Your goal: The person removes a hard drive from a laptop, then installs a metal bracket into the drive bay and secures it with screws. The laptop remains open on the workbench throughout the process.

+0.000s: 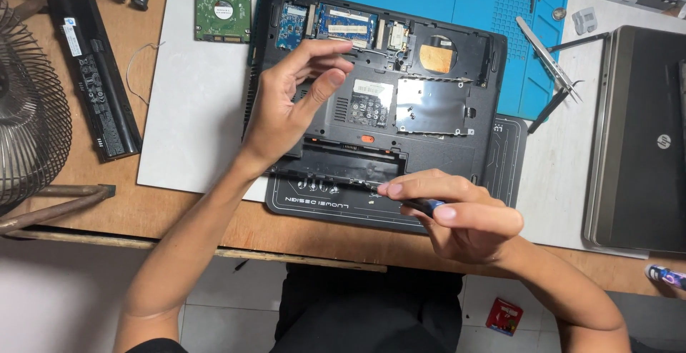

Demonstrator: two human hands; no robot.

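A black laptop (429, 121) lies upside down with its bottom cover off, circuit boards and an empty drive bay showing. My left hand (293, 99) hovers over its left part, thumb and fingers pinched together; whether something tiny sits between them I cannot tell. My right hand (457, 214) grips a blue-handled screwdriver (425, 206) whose tip points at the laptop's near edge by the empty battery bay.
A bare hard drive (223, 4) and a long black battery (93, 60) lie at the left. Tweezers (549, 60) rest on the blue mat (500, 3). A closed grey laptop (639, 146) sits at the right, a wire fan guard (28, 110) at far left.
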